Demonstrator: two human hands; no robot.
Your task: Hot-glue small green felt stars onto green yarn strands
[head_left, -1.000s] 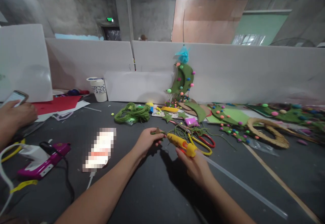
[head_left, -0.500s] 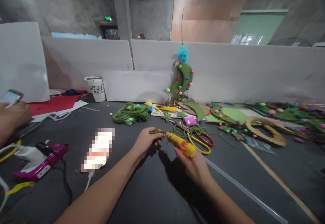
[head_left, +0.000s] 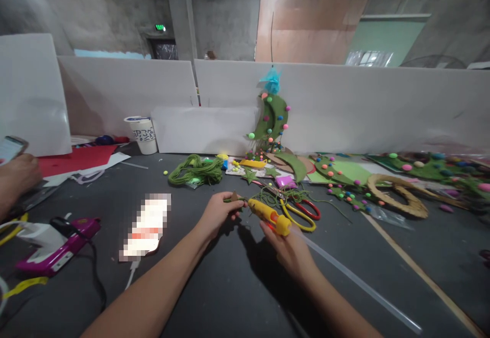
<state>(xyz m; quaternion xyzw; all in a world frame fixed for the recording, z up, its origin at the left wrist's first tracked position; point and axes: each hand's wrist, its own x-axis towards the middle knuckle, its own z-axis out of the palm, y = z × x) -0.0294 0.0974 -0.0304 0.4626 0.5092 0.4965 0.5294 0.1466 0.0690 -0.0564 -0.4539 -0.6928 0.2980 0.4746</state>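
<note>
While the left hand [head_left: 217, 212] pinches a felt piece [head_left: 234, 198], the right hand [head_left: 291, 248] grips a glue gun [head_left: 268, 215].

The left hand [head_left: 218, 214] holds a felt piece [head_left: 234, 198] just left of the glue gun [head_left: 268, 215] in the right hand [head_left: 291, 248], both above the surface [head_left: 229, 297]. Scissors [head_left: 302, 210] lie just behind the gun on the right. A cord coil [head_left: 195, 170] lies further back to the left, with a cup [head_left: 141, 135] beyond it by the partition boards [head_left: 344, 105]. A wicker ring [head_left: 398, 195] lies to the right. A second glue gun [head_left: 57, 243] rests far left, in front of another person's hand [head_left: 15, 174].
</note>
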